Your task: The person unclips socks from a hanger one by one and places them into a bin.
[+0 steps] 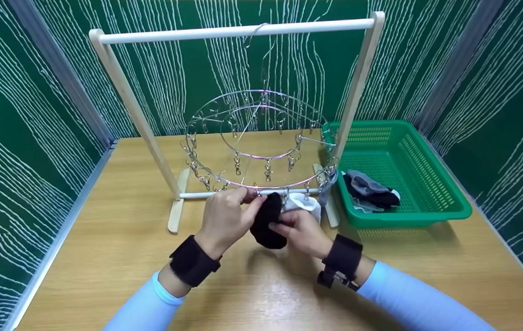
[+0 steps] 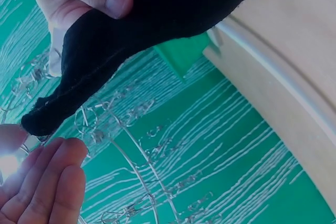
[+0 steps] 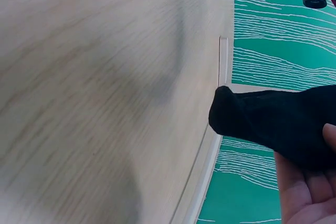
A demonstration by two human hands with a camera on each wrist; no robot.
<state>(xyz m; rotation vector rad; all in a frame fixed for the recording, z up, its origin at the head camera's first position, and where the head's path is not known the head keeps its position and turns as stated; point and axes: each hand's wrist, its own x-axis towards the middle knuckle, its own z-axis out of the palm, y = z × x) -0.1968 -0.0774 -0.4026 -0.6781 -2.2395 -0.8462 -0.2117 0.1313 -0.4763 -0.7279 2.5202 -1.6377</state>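
Right wrist shows black sock [image 3: 268,116]; left adds clips [image 2: 97,136].

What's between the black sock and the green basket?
In the head view, between the black sock and the green basket are the right hand, white cloth, grey cloth and a wooden stand foot.

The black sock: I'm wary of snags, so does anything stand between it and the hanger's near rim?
Nothing visible: the black sock has its upper end at the rim, by the left hand; the white cloth is beside it.
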